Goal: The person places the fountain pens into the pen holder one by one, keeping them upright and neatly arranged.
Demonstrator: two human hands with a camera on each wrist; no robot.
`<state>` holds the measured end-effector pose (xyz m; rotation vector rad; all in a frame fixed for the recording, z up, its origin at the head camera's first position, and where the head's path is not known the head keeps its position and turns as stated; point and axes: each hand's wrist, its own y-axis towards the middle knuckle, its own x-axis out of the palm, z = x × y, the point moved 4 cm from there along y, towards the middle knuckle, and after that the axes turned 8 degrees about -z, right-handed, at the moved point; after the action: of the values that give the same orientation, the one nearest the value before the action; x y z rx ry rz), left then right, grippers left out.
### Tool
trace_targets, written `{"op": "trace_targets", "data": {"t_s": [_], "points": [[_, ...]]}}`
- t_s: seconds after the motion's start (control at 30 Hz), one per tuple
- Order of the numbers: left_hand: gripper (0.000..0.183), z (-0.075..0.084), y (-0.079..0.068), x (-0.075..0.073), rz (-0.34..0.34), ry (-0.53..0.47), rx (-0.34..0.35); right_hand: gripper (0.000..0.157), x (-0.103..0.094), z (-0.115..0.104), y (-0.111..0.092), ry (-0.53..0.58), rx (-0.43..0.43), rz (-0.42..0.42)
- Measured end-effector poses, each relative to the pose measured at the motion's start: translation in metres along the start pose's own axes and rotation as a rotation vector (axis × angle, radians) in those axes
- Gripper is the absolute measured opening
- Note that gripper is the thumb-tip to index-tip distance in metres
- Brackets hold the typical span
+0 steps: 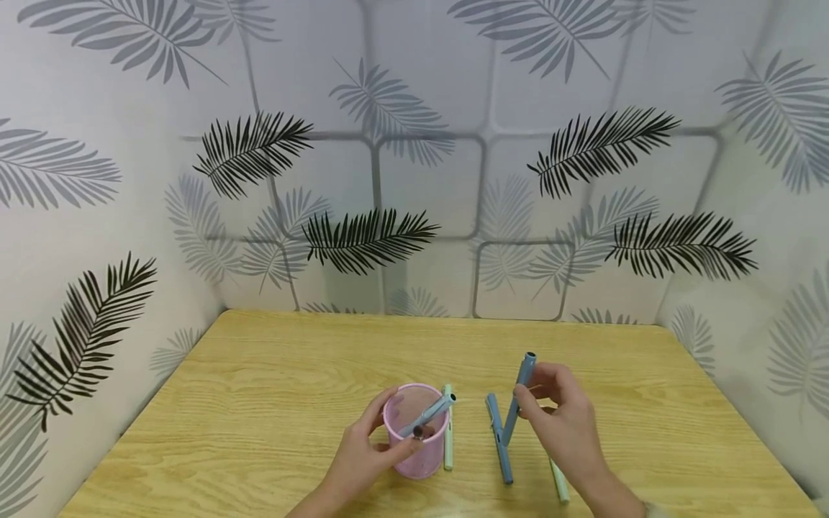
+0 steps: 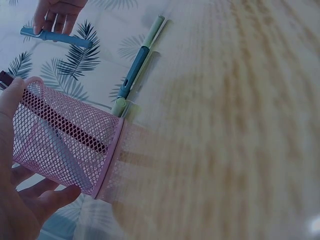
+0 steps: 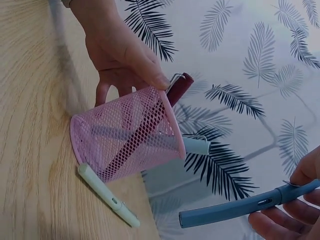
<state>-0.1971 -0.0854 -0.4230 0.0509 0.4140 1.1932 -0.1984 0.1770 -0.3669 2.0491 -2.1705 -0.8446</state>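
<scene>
On wooden table [image 1: 272,388], left hand [image 1: 363,453] gripping pink mesh cup [image 1: 414,439], right hand [image 1: 563,424] pinching blue pen [image 1: 520,392]

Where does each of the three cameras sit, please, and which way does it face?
Head: worn on the head, looks forward and down at the table; both hands show, left hand on the cup, right hand holding a blue pen.
Left wrist: at that wrist, looks along the tabletop past the cup; palm and fingers show.
Right wrist: at that wrist, looks at the cup; right fingertips and the left hand show.
All three share the cup.
</scene>
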Motion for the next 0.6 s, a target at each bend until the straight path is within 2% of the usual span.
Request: {"op": "trace_targets", "data": {"t_s": [0.23,0.43,0.6], "points": [[0.072,-0.001,0.001,0.0,-0.003,-0.003,-0.001,0.025,0.015,-0.015,0.001,0.116,-0.097,-0.013],[0.072,-0.002,0.001,0.0,0.0,-0.001,0.007,0.027,0.027,-0.028,0.003,0.204,-0.221,-0.013],[0.072,-0.024,0.004,0.0,0.018,0.002,0.012,0.027,0.037,-0.036,0.003,0.258,-0.279,-0.01]]}}
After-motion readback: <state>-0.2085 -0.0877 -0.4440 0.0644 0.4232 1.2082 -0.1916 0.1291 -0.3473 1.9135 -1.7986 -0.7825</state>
